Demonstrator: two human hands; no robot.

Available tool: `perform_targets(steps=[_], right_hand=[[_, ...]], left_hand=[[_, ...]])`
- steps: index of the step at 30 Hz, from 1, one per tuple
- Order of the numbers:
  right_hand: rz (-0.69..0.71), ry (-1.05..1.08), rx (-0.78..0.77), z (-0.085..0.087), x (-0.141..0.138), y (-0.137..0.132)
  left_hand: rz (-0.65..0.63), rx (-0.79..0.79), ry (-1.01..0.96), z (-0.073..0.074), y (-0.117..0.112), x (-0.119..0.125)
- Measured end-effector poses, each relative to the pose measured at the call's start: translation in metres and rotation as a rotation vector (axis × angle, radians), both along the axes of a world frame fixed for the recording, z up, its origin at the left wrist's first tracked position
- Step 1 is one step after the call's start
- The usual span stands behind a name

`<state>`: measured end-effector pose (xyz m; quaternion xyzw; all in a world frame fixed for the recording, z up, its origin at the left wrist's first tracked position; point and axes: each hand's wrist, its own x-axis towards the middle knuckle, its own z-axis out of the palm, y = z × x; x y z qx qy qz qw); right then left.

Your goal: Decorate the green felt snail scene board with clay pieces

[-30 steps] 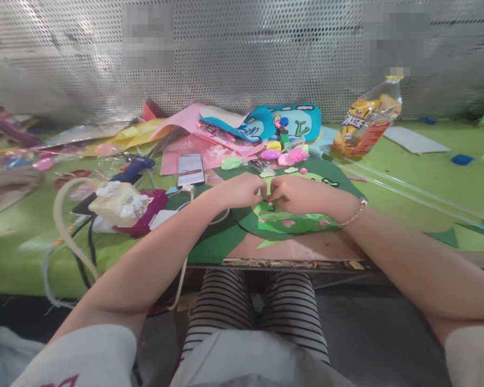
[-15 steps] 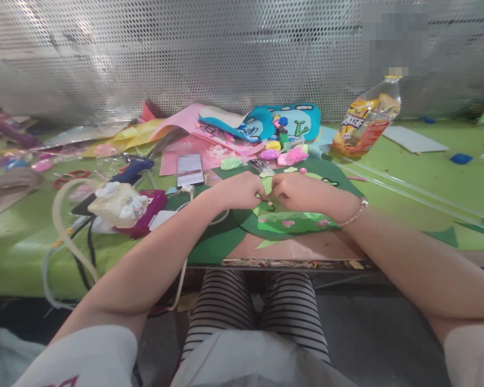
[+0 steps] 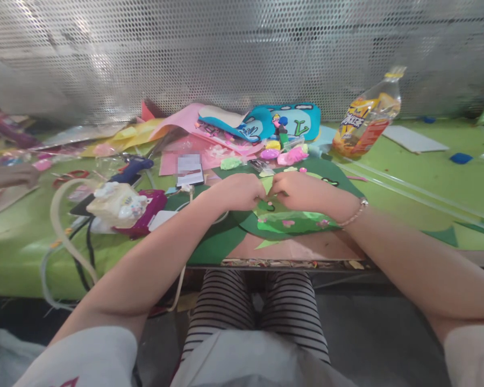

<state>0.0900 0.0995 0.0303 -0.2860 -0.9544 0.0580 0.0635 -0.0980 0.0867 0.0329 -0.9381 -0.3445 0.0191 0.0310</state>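
My left hand (image 3: pixel 239 191) and my right hand (image 3: pixel 297 191) rest side by side on a green foam craft piece (image 3: pixel 294 221) with small pink flowers. Both are curled into loose fists, fingertips pinched together near the middle. What they pinch is too small to make out. Under the piece lies dark green paper (image 3: pixel 213 242). A bracelet (image 3: pixel 357 210) circles my right wrist.
Lumps of coloured clay (image 3: pixel 288 156), a phone (image 3: pixel 190 170), a blue glue gun (image 3: pixel 132 167), a white-and-magenta case (image 3: pixel 123 205) and cords crowd the green table (image 3: pixel 435 183). A drink bottle (image 3: pixel 367 121) leans at the back right. Another person's hand (image 3: pixel 8 176) is at far left.
My hands have shifted very slightly and drawn a little apart at the fingertips; otherwise nothing has moved.
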Motion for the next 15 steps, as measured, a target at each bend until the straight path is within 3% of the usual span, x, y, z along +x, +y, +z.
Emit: perform_targets(steps=[7,15], right_hand=[[-0.004,0.016,0.017,-0.0025,-0.0003,0.0016],[-0.013,0.026,0.025,-0.0021,-0.0006,0.0022]], left_hand=[[-0.05,0.116,0.097,0.002,-0.0021,0.0008],[-0.07,0.129,0.117,0.0025,-0.0034,0.0024]])
